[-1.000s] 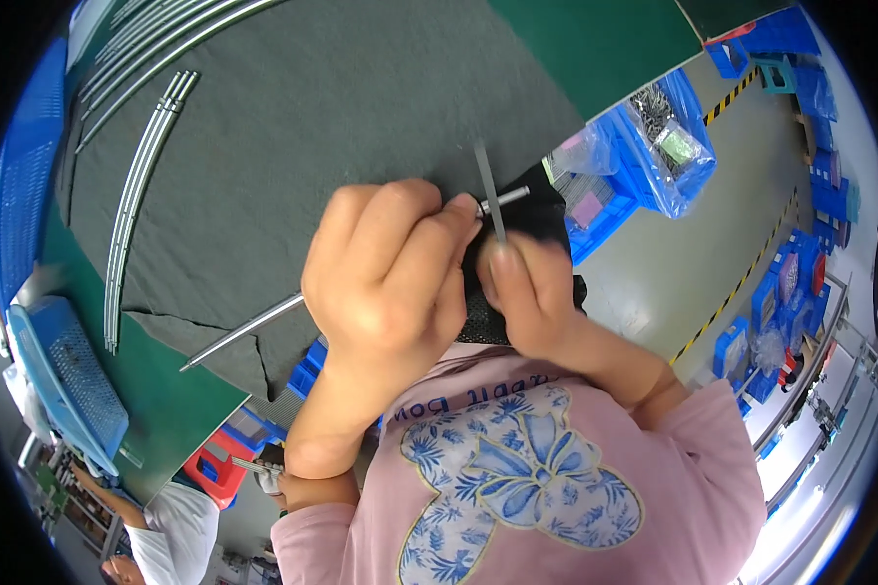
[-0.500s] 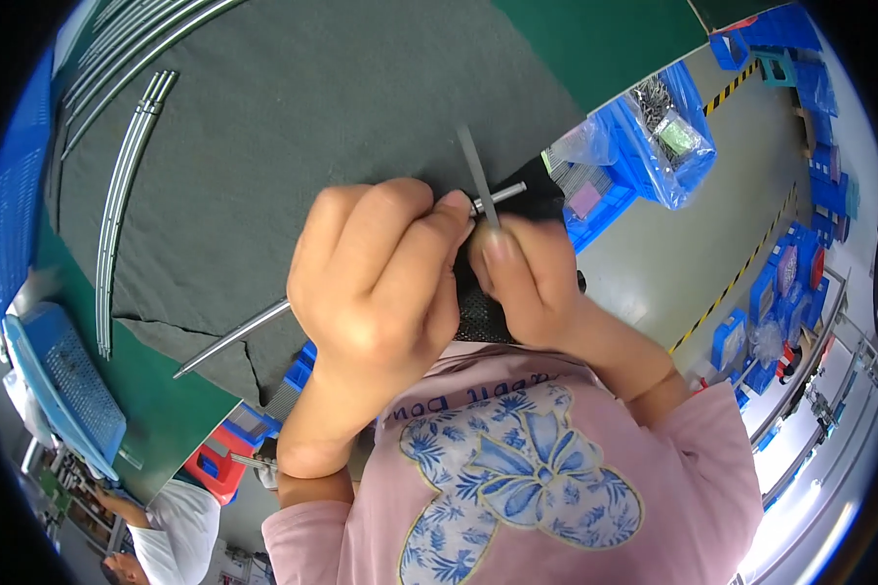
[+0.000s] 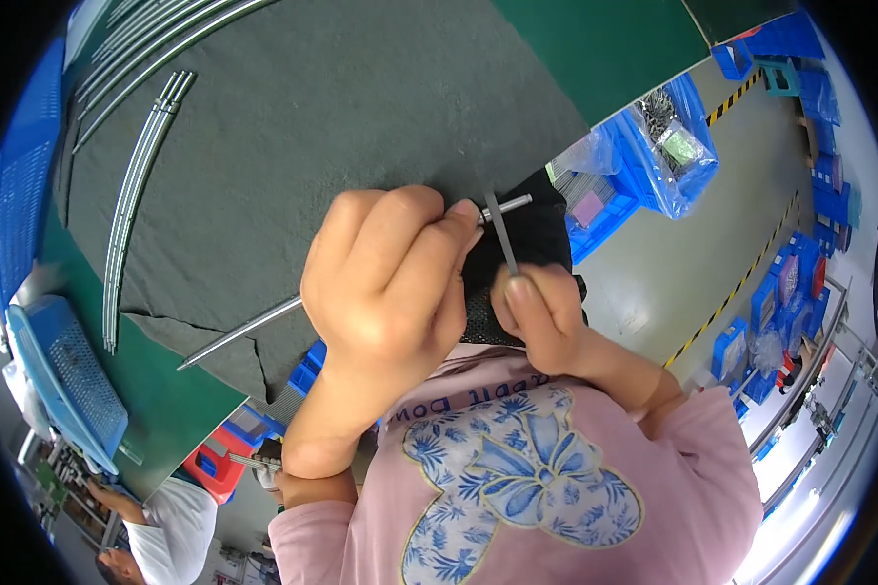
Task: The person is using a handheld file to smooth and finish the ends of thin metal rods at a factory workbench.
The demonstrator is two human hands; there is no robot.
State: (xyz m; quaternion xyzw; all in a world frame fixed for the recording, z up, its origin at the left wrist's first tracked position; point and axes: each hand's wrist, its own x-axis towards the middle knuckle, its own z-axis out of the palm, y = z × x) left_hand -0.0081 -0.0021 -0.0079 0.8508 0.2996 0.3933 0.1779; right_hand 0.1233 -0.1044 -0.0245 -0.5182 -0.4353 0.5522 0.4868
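My left hand (image 3: 385,273) is closed around a slim metal rod (image 3: 239,333). One end of the rod sticks out to the lower left over the dark cloth (image 3: 293,107); its other end, with a grooved tip, shows just past my thumb and forefinger. In my closed right hand (image 3: 541,317) is a flat grey file (image 3: 502,232), pinched between thumb and fingers. The file lies across the rod close to that tip and appears to touch it. Its far end is smeared by motion.
Several metal rods (image 3: 144,210) lie bundled on the cloth at left, with more behind. Blue baskets (image 3: 68,380) line the left edge of the green table (image 3: 605,49). Blue bins with bagged metal parts (image 3: 668,146) stand at right. A person in white (image 3: 180,531) works at lower left.
My right hand has drawn the file toward my body across the rod. My left hand and the rod have shifted only slightly in the picture.
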